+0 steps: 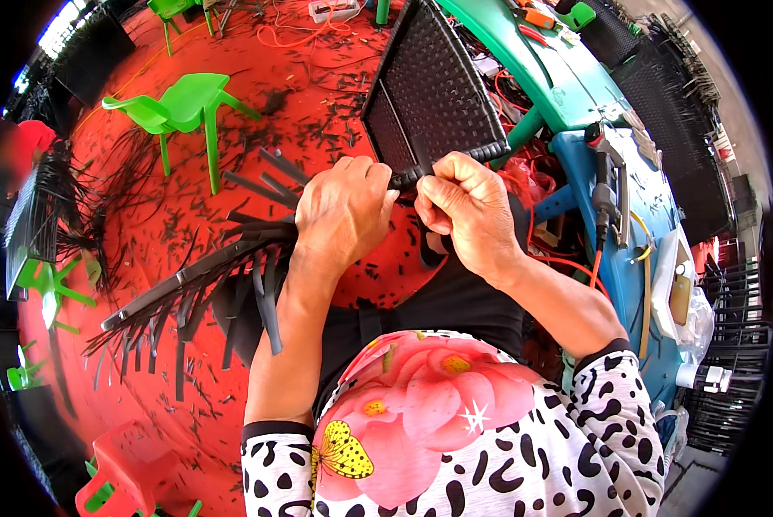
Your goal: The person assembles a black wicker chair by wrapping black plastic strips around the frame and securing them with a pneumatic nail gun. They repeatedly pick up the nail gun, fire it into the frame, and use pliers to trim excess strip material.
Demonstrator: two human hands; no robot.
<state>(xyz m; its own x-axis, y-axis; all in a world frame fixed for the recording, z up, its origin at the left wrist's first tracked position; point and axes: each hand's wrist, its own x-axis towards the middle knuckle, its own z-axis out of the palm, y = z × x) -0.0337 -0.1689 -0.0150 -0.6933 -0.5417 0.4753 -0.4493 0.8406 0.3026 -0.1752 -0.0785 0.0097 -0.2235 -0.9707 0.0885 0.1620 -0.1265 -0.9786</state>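
A black woven wicker panel on a frame stands tilted in front of me, its lower rail running between my hands. My left hand is closed around this rail, with fingertips hidden beneath the palm. Flat black strips fan out to the left from the part under that hand, and more hang from a long bar. My right hand pinches a dark strip against the rail, thumb and curled fingers pressed together.
A green plastic chair stands on the red floor among strip offcuts. To the right are a teal table and a blue one bearing a power tool with an orange hose. Another person works at far left.
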